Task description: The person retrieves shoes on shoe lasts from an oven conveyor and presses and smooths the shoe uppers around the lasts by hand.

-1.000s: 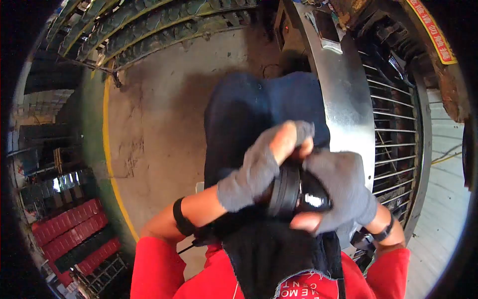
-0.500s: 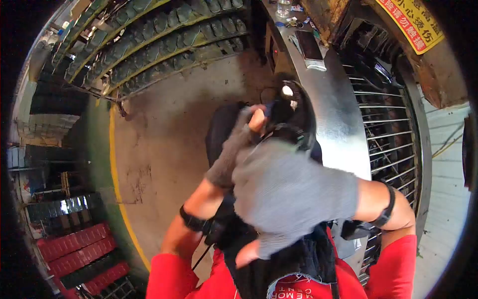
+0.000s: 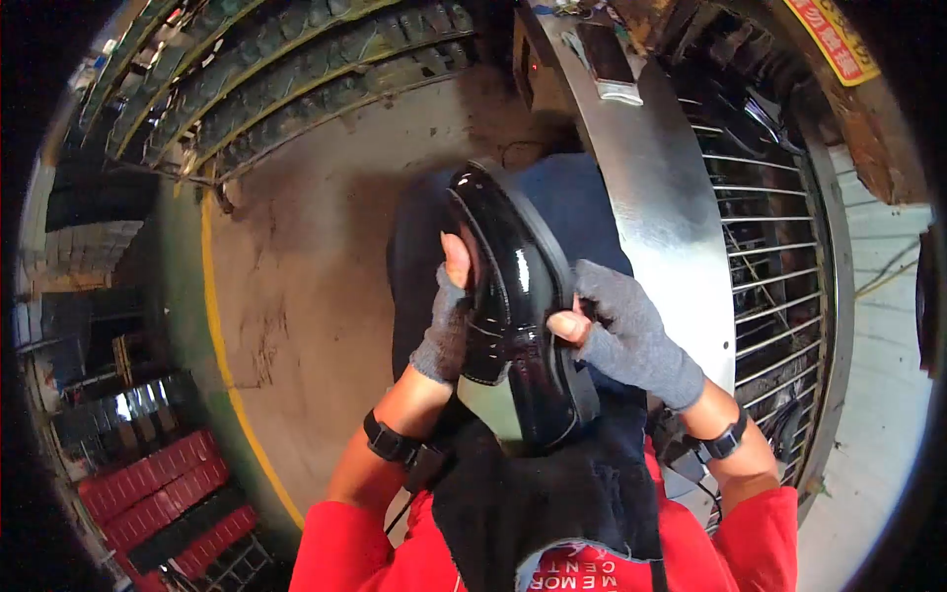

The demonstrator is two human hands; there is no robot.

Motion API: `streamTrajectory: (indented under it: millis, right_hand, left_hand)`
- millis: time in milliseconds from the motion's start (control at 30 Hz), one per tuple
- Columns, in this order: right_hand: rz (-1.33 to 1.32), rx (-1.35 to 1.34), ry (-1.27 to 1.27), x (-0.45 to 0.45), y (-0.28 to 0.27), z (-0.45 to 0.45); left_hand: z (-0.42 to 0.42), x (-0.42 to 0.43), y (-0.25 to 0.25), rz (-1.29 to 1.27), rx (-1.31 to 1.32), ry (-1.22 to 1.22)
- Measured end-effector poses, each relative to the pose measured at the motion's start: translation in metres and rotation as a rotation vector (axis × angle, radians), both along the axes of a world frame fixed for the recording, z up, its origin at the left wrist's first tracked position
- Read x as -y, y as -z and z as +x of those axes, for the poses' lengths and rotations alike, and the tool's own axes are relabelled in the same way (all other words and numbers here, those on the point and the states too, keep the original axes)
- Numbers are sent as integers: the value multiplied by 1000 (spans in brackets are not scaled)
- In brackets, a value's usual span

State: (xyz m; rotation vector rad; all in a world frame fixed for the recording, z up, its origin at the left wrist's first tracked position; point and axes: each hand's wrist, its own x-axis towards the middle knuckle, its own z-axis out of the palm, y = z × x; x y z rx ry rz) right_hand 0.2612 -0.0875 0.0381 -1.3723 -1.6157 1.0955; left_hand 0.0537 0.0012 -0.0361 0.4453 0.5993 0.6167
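Note:
A glossy black leather shoe [image 3: 518, 261] lies on its side over my lap, toe pointing away from me. A pale green block, perhaps a shoe last, [image 3: 492, 403] fills its opening. My left hand [image 3: 449, 316], in a grey fingerless glove, grips the shoe along its left edge, with the thumb showing and the other fingers hidden behind. On the sole side, my right hand [image 3: 626, 331], gloved the same way, holds the shoe with its thumb against the upper near the sole edge. A dark apron [image 3: 552, 493] covers my front.
A steel bench [image 3: 666, 212] runs along my right, carrying a dark flat object [image 3: 604, 54] at its far end. Beside it is a metal bar rack [image 3: 769, 252]. Racks of shoes [image 3: 326, 94] stand ahead left, and red slats [image 3: 158, 479] are at lower left.
The shoe has turned so its side faces me. My right hand has moved from in front of the shoe to its right edge; my left hand has come down along its left.

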Motion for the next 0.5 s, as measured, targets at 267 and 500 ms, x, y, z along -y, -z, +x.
streamTrajectory:
  millis: [267,500]
  right_hand:
    - [216,100,-102,-6,14,4]
    - [-416,-358,-81,33,18,-4]
  left_hand:
    - [-11,-2,6,45,-47,-54]
    - [-15,5,0,12,38,-74]
